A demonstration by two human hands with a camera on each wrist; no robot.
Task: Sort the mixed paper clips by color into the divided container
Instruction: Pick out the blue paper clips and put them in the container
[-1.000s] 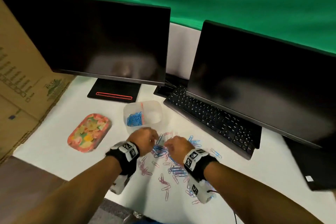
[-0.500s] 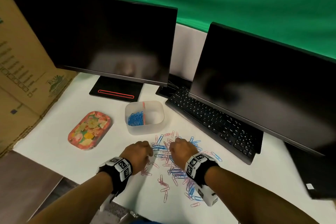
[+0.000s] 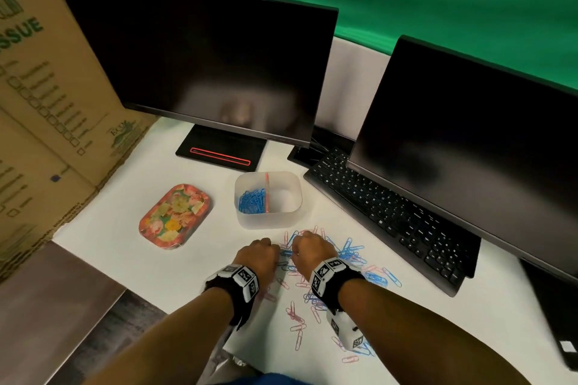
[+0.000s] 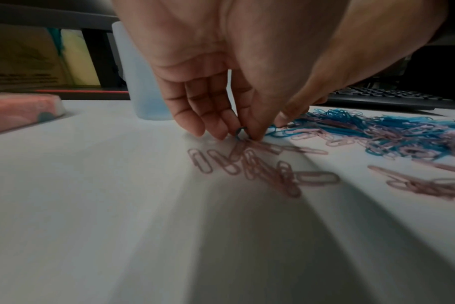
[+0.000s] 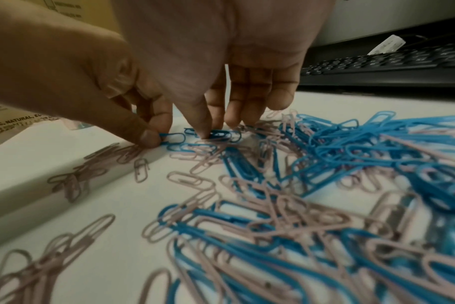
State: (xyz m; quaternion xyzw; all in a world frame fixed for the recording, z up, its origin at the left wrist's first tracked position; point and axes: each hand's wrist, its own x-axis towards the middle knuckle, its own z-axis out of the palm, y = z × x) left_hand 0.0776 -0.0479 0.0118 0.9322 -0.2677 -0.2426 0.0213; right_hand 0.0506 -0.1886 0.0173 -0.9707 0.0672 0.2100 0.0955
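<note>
A loose pile of blue and pink paper clips point(image 3: 353, 255) lies on the white table in front of a translucent divided container point(image 3: 268, 220). Its left compartment holds blue clips point(image 3: 251, 201); the right compartment looks empty. My left hand point(image 3: 259, 255) is at the pile's left edge, fingers pointing down and pinching a blue clip point(image 4: 240, 131) above several pink clips point(image 4: 260, 170). My right hand point(image 3: 312, 248) is close beside it. Its thumb and forefinger pinch a blue clip point(image 5: 174, 138), and its other fingertips point(image 5: 204, 131) rest on the pile.
A floral tin point(image 3: 175, 216) lies left of the container. Behind stand two dark monitors point(image 3: 203, 72) and a black keyboard point(image 3: 391, 216) at the right. Cardboard boxes point(image 3: 47, 103) wall the left side. The table's front edge point(image 3: 140, 278) runs just left of my left wrist.
My left hand has drawn back from beside the container to the pile's left edge. Both hands have come closer together, down onto the clips.
</note>
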